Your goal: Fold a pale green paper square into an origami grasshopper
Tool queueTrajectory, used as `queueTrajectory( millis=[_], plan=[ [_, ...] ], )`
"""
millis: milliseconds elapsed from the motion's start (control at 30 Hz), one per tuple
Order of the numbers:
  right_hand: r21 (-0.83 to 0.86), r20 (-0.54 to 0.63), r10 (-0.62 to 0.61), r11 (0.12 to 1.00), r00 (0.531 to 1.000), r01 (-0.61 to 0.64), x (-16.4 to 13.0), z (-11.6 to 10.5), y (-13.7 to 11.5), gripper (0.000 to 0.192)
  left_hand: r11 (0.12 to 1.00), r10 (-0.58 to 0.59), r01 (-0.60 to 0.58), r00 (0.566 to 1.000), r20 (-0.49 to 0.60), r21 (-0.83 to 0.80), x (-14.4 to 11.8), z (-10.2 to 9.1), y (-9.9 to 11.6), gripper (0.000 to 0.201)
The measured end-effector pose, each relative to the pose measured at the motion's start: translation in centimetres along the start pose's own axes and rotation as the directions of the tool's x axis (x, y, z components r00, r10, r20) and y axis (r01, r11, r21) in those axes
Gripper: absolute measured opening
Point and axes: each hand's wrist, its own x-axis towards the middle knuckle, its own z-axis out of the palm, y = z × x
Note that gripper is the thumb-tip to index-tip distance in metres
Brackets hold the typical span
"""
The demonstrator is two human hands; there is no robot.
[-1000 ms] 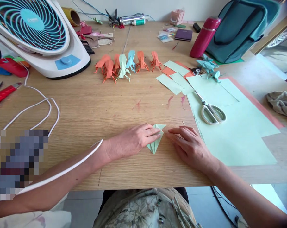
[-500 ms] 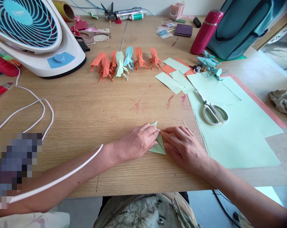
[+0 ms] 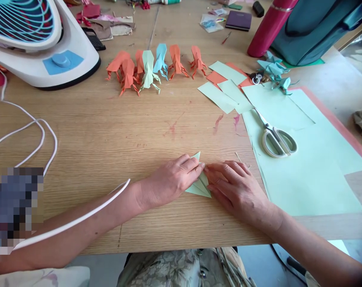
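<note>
- You have one piece of folded pale green paper [image 3: 199, 188] on the wooden table [image 3: 109, 131], near its front edge, between your two hands.
- Its one sharp corner points away from you, another towards you and slightly right; the long axis seems to run between them, though fingers cover the middle.
- Your left hand [image 3: 176, 173] lies palm down over the paper, fingers bent and close together; you can't tell whether the thumb pinches it.
- Your right hand [image 3: 239, 187] is half curled, fingertips at the paper's right side; its grip is hidden.
- Beyond stand seven origami figures: five orange ones [image 3: 176, 57], one pale green one [image 3: 147, 67], one blue one [image 3: 161, 57].
- To your right: three pale green rectangles [image 3: 227, 72] and one pair of scissors [image 3: 276, 137] on larger green sheets [image 3: 306, 179].
</note>
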Motion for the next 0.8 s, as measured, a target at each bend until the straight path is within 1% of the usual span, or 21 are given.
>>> queueTrajectory(
  millis=[67, 167, 300, 400, 633, 800],
  plan=[
    [-0.009, -0.003, -0.016, 1.0, 1.0, 0.016, 0.1, 0.0, 0.0, 0.02, 0.999, 0.029, -0.03, 0.999, 0.021, 0.039, -0.1, 0.0, 0.0, 0.035],
    [-0.013, -0.011, -0.04, 0.999, 0.999, 0.04, -0.1, 0.0, 0.1, 0.021, 0.995, 0.052, -0.055, 0.998, 0.032, 0.081, -0.1, -0.2, 0.1, 0.037],
    [-0.025, -0.042, -0.098, 0.995, 0.994, 0.097, -0.5, 0.0, 0.2, 0.023, 0.991, 0.072, -0.074, 0.997, 0.016, 0.115, -0.1, -0.2, 0.2, 0.034],
    [-0.032, -0.041, -0.13, 0.991, 0.991, 0.129, -0.7, -0.1, 0.2, 0.022, 0.987, 0.075, -0.076, 0.997, 0.011, 0.142, 0.0, -0.2, 0.3, 0.031],
    [0.0, -0.032, -0.202, 0.979, 0.979, 0.203, -1.3, -0.5, 0.0, 0.021, 0.986, 0.058, -0.062, 0.998, 0.033, 0.154, 0.1, -0.4, 0.5, 0.029],
    [0.022, -0.028, -0.27, 0.962, 0.963, 0.27, -1.8, -0.8, 0.2, 0.016, 0.99, 0.009, -0.019, 0.997, 0.074, 0.139, 0.3, -0.6, 0.7, 0.028]
  ],
)
